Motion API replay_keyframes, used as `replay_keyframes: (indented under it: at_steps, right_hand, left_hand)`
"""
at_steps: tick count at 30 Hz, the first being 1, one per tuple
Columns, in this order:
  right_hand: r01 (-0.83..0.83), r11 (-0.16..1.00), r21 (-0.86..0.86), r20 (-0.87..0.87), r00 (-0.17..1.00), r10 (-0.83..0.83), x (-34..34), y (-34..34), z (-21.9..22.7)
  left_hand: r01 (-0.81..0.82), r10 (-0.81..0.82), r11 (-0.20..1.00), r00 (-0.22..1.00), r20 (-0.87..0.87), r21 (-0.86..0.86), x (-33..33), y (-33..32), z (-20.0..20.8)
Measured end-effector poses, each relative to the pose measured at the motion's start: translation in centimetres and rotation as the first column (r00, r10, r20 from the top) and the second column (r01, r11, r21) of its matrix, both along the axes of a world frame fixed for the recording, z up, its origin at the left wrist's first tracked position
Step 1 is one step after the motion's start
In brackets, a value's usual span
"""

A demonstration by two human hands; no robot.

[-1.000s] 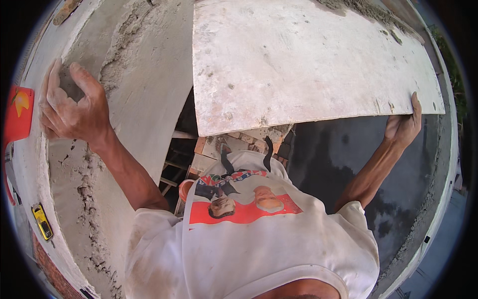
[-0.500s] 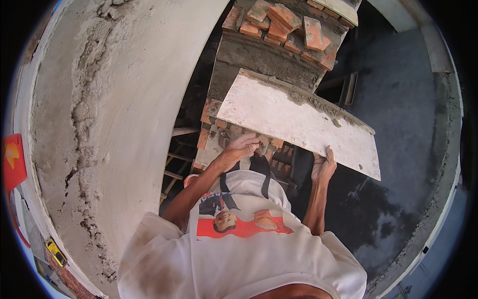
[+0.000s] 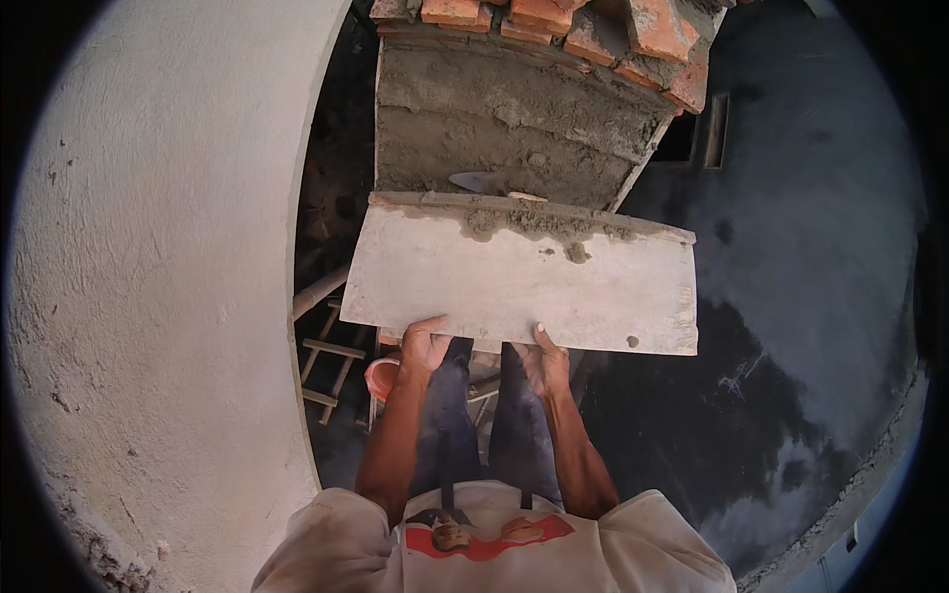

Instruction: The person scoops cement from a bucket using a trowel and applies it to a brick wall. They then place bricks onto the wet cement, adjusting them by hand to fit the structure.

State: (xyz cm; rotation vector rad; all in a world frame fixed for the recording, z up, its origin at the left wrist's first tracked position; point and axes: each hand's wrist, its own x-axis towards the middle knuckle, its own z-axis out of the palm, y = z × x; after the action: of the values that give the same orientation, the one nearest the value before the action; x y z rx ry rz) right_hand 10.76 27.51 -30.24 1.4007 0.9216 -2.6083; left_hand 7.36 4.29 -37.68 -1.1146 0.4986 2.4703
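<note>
A wide pale board [image 3: 514, 277], smeared with wet mortar along its far edge, lies across in front of me. My left hand [image 3: 425, 346] grips its near edge left of the middle, thumb on top. Farther right, my right hand [image 3: 543, 364] holds the same edge, with its thumb over the top and the other fingers underneath. Just beyond the board's far edge, a trowel [image 3: 477, 182] rests on the grey mortar surface [image 3: 514, 114]; part of its handle shows.
Broken red bricks [image 3: 657, 30] sit at the far end of the mortared step. A pale plastered wall [image 3: 178, 247] rises on the left. Below are a wooden ladder [image 3: 331, 348], a reddish bucket [image 3: 382, 378] and a dark, stained floor [image 3: 751, 346].
My left hand, free before, has taken hold of the board's near edge. The board has swung nearly level and shifted left and nearer. The trowel has come into sight.
</note>
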Motion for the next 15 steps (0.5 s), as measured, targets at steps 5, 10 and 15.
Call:
replay_keyframes:
  at_steps: [5,10,15]
  right_hand:
    - [-0.081,0.986,-0.145,0.071,0.993,0.092,0.9,-0.1,-5.5]
    - [-0.126,0.978,-0.166,0.134,0.980,0.149,0.4,1.2,-4.2]
    - [-0.556,0.831,-0.029,0.258,0.799,0.543,0.8,4.5,-3.8]
  left_hand:
    - [-0.030,0.031,0.999,0.999,0.041,-0.021,1.4,-1.9,-7.9]
    - [-0.068,0.068,0.998,0.998,-0.002,-0.016,1.8,-0.6,-8.6]
    - [-0.095,0.091,0.994,0.994,0.059,0.058,1.3,-0.1,-5.1]
